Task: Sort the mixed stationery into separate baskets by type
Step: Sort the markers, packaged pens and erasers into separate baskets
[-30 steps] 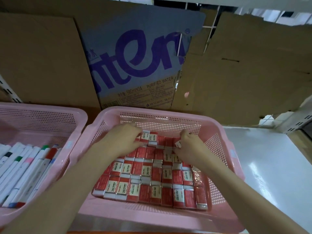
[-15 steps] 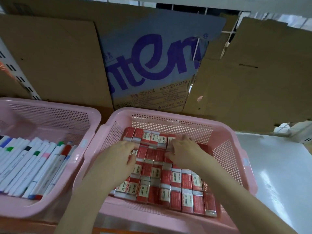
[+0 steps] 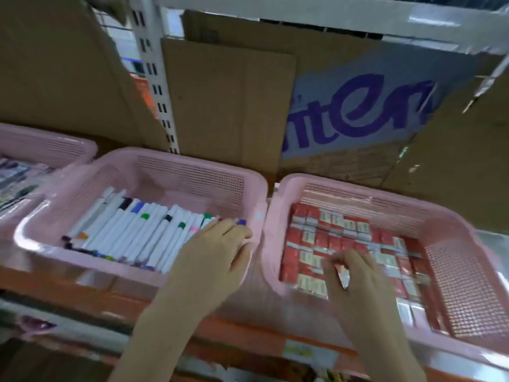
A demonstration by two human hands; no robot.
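Two pink mesh baskets stand side by side on an orange-edged shelf. The right basket (image 3: 454, 232) is packed with rows of red and white eraser packs (image 3: 327, 238). The middle basket (image 3: 192, 172) holds white markers (image 3: 132, 232) with coloured caps, laid side by side. My left hand (image 3: 214, 255) lies over the right end of the marker basket, fingers relaxed at its rim. My right hand (image 3: 355, 274) hovers over the near left part of the erasers with fingers loosely bent, holding nothing that I can see.
A third pink basket (image 3: 55, 144) with dark packaged items sits at the far left. Flattened cardboard (image 3: 228, 100), one sheet printed in purple, leans behind the baskets. A white slotted shelf upright (image 3: 157, 86) stands behind the marker basket.
The view has swung left, bringing the marker basket to the middle. My left hand left the erasers and moved over the marker basket's right end. My right hand pulled back toward the near erasers.
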